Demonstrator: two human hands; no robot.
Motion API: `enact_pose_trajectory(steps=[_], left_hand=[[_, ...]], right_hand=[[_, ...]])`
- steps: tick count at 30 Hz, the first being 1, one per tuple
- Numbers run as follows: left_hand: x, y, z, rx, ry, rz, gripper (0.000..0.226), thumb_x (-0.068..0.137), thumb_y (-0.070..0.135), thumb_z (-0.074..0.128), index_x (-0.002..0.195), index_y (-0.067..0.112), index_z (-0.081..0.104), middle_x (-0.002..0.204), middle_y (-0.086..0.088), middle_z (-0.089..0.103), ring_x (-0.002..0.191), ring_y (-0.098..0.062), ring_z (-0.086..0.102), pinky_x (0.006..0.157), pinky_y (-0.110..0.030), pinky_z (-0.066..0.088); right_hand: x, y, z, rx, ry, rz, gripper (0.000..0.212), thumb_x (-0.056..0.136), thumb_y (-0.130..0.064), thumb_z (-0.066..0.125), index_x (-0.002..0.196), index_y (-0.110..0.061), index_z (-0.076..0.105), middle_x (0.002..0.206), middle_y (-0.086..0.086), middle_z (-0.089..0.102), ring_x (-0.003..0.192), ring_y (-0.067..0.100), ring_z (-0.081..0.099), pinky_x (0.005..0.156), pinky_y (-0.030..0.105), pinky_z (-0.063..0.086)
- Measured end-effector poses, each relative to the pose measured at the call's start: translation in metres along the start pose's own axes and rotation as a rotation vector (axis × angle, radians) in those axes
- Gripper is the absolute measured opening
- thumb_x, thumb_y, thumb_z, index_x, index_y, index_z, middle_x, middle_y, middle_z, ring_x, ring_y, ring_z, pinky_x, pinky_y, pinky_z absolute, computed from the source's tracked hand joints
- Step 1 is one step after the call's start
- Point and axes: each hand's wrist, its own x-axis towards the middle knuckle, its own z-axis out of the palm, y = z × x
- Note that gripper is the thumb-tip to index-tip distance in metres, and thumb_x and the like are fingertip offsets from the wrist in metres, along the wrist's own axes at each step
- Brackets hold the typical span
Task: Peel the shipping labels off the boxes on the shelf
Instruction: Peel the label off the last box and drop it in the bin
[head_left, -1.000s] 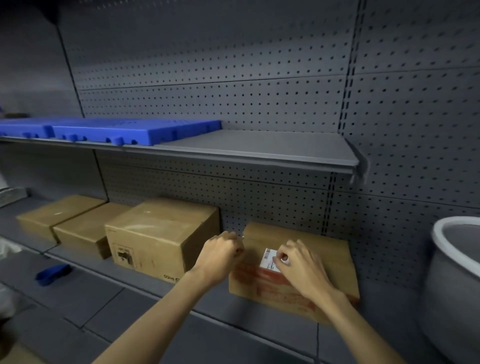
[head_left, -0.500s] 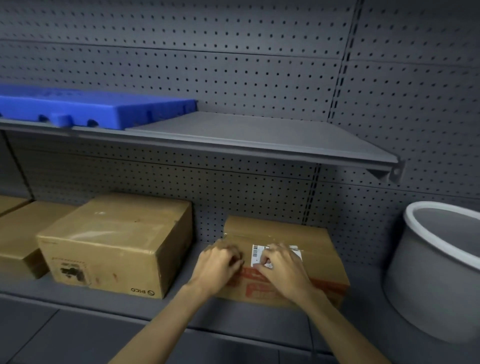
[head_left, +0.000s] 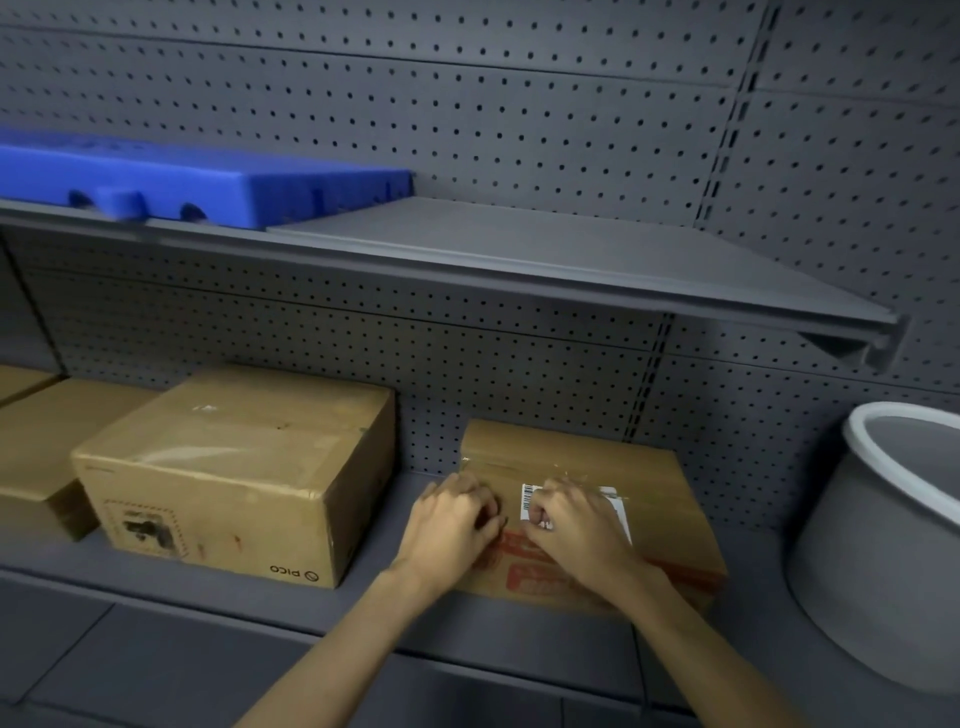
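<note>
Compared with half a second earlier, the right hand (head_left: 582, 535) is being shifted over the white shipping label (head_left: 535, 501) on the small box (head_left: 649, 483), at five o'clock on the lower shelf (head_left: 363, 608). Its fingers (head_left: 543, 512) are being curled onto the label's left edge, though a pinch cannot be told, while the left hand (head_left: 449, 525), fingers bent together, is being braced at the box's left corner. Tearing is being risked if glossy tape is pinning the label.
</note>
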Motion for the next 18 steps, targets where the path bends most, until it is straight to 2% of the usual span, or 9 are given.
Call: enact_pose_trajectory(steps=[3, 6, 9, 13, 16, 18], left_hand=[[0.0, 0.001, 0.0, 0.018, 0.006, 0.011, 0.022, 0.092, 0.043, 0.055, 0.096, 0.025, 0.065, 0.106, 0.009, 0.059, 0.102, -0.013, 0.052, 0.086, -0.027, 0.033], [-0.002, 0.002, -0.001, 0.029, 0.028, 0.032, 0.021, 0.092, 0.042, 0.055, 0.095, 0.024, 0.065, 0.105, 0.008, 0.059, 0.102, -0.014, 0.052, 0.083, -0.027, 0.033], [-0.005, 0.0, 0.001, 0.022, 0.056, 0.059, 0.02, 0.092, 0.04, 0.056, 0.094, 0.023, 0.067, 0.102, 0.008, 0.06, 0.098, -0.014, 0.053, 0.081, -0.027, 0.036], [-0.01, -0.002, 0.004, 0.011, 0.088, 0.08, 0.019, 0.09, 0.037, 0.06, 0.093, 0.023, 0.073, 0.097, 0.009, 0.06, 0.092, -0.014, 0.054, 0.076, -0.026, 0.044], [-0.01, -0.004, 0.005, -0.009, 0.076, 0.1, 0.019, 0.091, 0.035, 0.06, 0.094, 0.022, 0.073, 0.099, 0.008, 0.06, 0.092, -0.014, 0.055, 0.076, -0.027, 0.048], [-0.01, -0.005, 0.004, -0.012, 0.071, 0.108, 0.02, 0.091, 0.035, 0.06, 0.095, 0.022, 0.074, 0.099, 0.008, 0.06, 0.092, -0.014, 0.055, 0.074, -0.027, 0.049]], right_hand=[[0.001, -0.005, 0.001, -0.041, -0.013, -0.046, 0.017, 0.089, -0.023, 0.05, 0.087, -0.015, 0.065, 0.098, -0.001, 0.061, 0.093, 0.019, 0.058, 0.08, 0.032, 0.047], [0.001, -0.009, 0.001, -0.064, -0.023, -0.093, 0.016, 0.09, -0.015, 0.047, 0.091, -0.011, 0.062, 0.102, 0.003, 0.059, 0.095, 0.021, 0.056, 0.08, 0.031, 0.042], [0.0, -0.007, -0.001, -0.033, -0.022, -0.116, 0.015, 0.091, -0.016, 0.046, 0.091, -0.01, 0.06, 0.102, 0.003, 0.057, 0.094, 0.019, 0.054, 0.079, 0.03, 0.041], [-0.003, 0.004, -0.007, -0.016, 0.007, -0.055, 0.015, 0.093, -0.018, 0.044, 0.087, -0.012, 0.057, 0.096, -0.001, 0.056, 0.087, 0.015, 0.052, 0.072, 0.024, 0.033], [-0.005, 0.015, -0.014, 0.009, 0.087, 0.028, 0.018, 0.095, -0.019, 0.042, 0.085, -0.015, 0.056, 0.092, -0.005, 0.056, 0.083, 0.014, 0.055, 0.07, 0.025, 0.041], [-0.006, 0.015, -0.015, 0.011, 0.122, 0.034, 0.02, 0.096, -0.022, 0.043, 0.085, -0.017, 0.058, 0.091, -0.006, 0.058, 0.086, 0.013, 0.057, 0.069, 0.022, 0.038]])
